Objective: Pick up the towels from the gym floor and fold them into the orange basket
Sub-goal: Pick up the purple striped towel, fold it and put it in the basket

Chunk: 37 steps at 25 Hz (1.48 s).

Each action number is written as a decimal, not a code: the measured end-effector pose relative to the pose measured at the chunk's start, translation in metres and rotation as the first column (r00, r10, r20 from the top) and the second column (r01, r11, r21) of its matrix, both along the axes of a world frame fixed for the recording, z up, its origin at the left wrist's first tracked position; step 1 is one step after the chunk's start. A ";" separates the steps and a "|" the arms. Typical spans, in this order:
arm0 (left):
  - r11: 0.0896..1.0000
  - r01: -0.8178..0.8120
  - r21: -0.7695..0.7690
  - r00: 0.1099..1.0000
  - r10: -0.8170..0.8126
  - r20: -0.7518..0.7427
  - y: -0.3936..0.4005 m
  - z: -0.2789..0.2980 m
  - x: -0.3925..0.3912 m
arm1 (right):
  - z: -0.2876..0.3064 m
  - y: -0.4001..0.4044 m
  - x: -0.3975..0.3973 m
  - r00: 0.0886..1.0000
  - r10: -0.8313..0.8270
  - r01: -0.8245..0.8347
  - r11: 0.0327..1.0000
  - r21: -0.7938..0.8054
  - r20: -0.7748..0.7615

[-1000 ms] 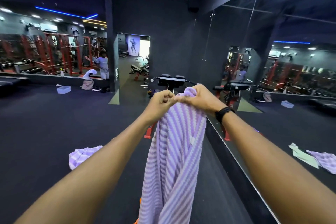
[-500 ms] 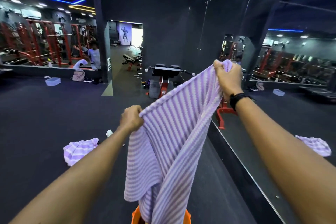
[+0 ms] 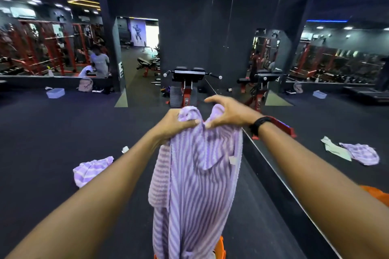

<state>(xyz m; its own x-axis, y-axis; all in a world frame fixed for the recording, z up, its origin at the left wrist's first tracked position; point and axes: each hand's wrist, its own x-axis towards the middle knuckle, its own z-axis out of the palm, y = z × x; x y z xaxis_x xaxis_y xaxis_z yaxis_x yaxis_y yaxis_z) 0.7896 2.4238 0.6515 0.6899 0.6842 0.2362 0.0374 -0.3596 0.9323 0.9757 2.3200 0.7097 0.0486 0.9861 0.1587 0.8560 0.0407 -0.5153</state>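
Observation:
A purple-and-white striped towel (image 3: 195, 185) hangs folded lengthwise in front of me, its top corners held together at chest height. My left hand (image 3: 177, 125) grips one bunched corner. Beside it, my right hand (image 3: 228, 114) pinches the other corner with the thumb while the fingers stretch out. Below the towel's hanging end, part of the orange basket (image 3: 220, 247) shows, mostly hidden by the cloth. Another striped purple towel (image 3: 90, 170) lies crumpled on the dark floor to the left.
A mirror wall (image 3: 315, 69) runs along the right and reflects a purple towel (image 3: 361, 153) with a pale green cloth. A red-and-black gym machine (image 3: 186, 88) stands ahead. A small white scrap (image 3: 124, 149) lies on the floor. A pale tub (image 3: 55, 93) and a backpack (image 3: 85, 84) sit far left.
My hands had spread the towel wide with the right hand raised; now they have come back together, bringing the two top corners side by side so the towel hangs doubled.

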 end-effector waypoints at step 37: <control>0.431 -0.097 -0.897 0.846 0.510 0.154 -0.010 -0.010 0.038 | -0.021 0.006 -0.045 0.988 0.000 0.003 1.000 0.020 -0.155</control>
<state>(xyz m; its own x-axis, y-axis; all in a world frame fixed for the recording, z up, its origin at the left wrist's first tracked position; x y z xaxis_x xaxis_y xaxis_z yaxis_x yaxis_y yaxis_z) 0.8274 2.4142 0.6412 0.3940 0.8228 -0.4096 -0.4218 0.5578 0.7148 0.9309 2.3257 0.6889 0.0759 0.9827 0.1691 0.7662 0.0510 -0.6405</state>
